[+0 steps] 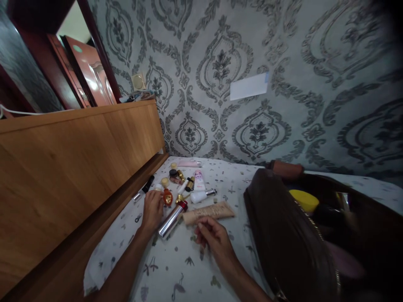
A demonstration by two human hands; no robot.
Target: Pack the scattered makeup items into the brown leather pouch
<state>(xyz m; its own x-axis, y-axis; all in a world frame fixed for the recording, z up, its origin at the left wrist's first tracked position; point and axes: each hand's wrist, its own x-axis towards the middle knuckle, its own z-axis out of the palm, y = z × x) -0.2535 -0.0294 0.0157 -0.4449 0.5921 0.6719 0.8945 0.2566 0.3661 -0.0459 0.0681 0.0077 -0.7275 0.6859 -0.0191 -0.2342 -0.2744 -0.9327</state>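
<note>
My left hand [153,210] is at the left of a group of cosmetics, its bent fingers closed at the edge of a small amber bottle [167,197] with a gold emblem. A white-lidded jar [158,187] shows just behind these fingers. My right hand [216,240] hovers by the near side of a beige squeeze tube [209,212], fingers loosely bent and apart, with nothing visible in them. Between the hands lies a silver tube with a red collar [172,219]. Beyond it are a white pump bottle [203,195] and a pink-white tube [199,180].
A large dark brown bag [280,226] stands unzipped at right, a yellow round item [304,200] inside. A black-and-silver tube [147,184] lies near the wooden board [94,147] at left. Several small jars and lipsticks sit toward the patterned wall [220,121]. Printed cloth [176,268] covers the surface.
</note>
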